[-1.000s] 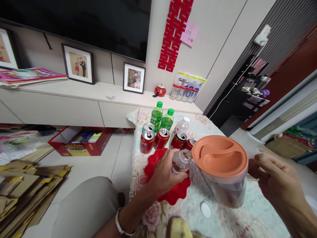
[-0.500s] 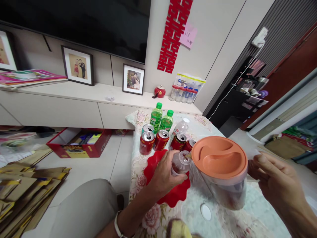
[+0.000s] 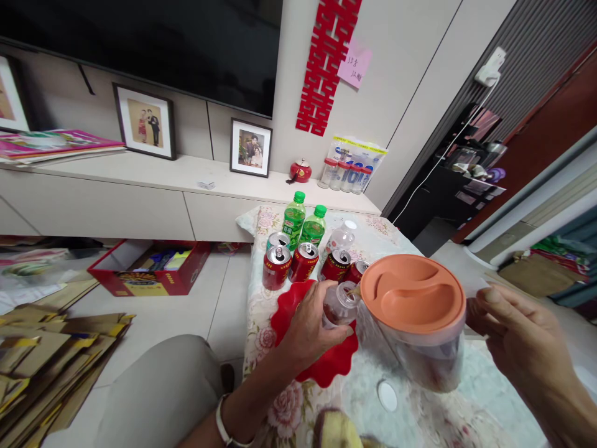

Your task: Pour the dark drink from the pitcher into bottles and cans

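Observation:
My left hand [image 3: 313, 326] is closed around a clear plastic bottle [image 3: 339, 306] with an uncapped mouth, above a red scalloped plate [image 3: 321, 367]. In my right hand [image 3: 522, 336] is the handle of a clear pitcher [image 3: 426, 358] with an orange lid [image 3: 413, 292], tilted to the left. The pitcher's spout meets the bottle's mouth, and brownish liquid shows there. Dark liquid is visible inside the pitcher. A white round cap [image 3: 387, 396] lies on the flowered tablecloth below the pitcher.
Several opened red cans [image 3: 277, 269] stand behind the plate, with two green bottles [image 3: 294, 221] and a clear capped bottle [image 3: 341, 239]. A partly yellow object [image 3: 338, 429] lies at the near edge. Flattened cardboard [image 3: 56, 367] and a red box [image 3: 149, 270] are on the floor.
Both hands hold nearly the same pose. More dark liquid shows in the bottle, and the view has shifted very slightly.

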Demonstrator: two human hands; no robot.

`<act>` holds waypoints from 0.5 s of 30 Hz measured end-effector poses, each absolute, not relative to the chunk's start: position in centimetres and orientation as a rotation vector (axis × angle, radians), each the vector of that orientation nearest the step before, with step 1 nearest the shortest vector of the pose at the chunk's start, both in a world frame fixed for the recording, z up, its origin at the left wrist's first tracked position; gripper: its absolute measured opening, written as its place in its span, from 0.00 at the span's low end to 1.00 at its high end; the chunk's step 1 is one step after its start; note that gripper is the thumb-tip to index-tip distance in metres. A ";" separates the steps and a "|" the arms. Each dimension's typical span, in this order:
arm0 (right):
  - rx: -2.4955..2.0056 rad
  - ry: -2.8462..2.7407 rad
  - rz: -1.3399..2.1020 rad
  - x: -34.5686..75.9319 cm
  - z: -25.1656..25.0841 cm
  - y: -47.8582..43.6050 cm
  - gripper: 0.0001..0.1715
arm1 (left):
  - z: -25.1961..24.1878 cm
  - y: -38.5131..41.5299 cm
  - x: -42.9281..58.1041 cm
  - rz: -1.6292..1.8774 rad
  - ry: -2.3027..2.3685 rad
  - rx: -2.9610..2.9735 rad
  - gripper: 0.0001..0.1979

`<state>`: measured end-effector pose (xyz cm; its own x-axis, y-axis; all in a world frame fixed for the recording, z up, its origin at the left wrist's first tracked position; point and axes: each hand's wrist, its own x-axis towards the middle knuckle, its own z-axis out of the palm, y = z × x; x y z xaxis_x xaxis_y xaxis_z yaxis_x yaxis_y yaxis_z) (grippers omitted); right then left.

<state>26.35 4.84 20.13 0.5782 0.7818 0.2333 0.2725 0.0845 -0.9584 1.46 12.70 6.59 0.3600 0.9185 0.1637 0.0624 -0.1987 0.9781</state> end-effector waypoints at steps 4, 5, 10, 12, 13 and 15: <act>-1.502 -0.935 0.482 26.5 20.0 4.9 0.38 | 6.6 12.7 1.4 1.020 0.915 1.568 0.33; -1.504 -0.938 0.481 26.5 20.0 4.8 0.38 | 6.6 12.7 1.4 1.022 0.913 1.565 0.33; -1.495 -0.956 0.468 26.4 20.1 4.8 0.39 | 6.6 12.7 1.4 1.015 0.916 1.562 0.33; -1.502 -0.952 0.472 26.4 20.1 4.8 0.38 | 6.6 12.7 1.4 1.013 0.923 1.562 0.33; -1.503 -0.950 0.474 26.5 20.0 4.8 0.38 | 6.6 12.7 1.4 1.010 0.922 1.562 0.33; -1.509 -0.950 0.481 26.6 20.0 4.8 0.38 | 6.6 12.7 1.4 1.013 0.917 1.557 0.33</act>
<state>26.57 4.85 19.98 0.5774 0.7851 0.2243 0.2841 0.0644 -0.9566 1.41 12.66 6.63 0.3562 0.9214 0.1554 0.0638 -0.1899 0.9797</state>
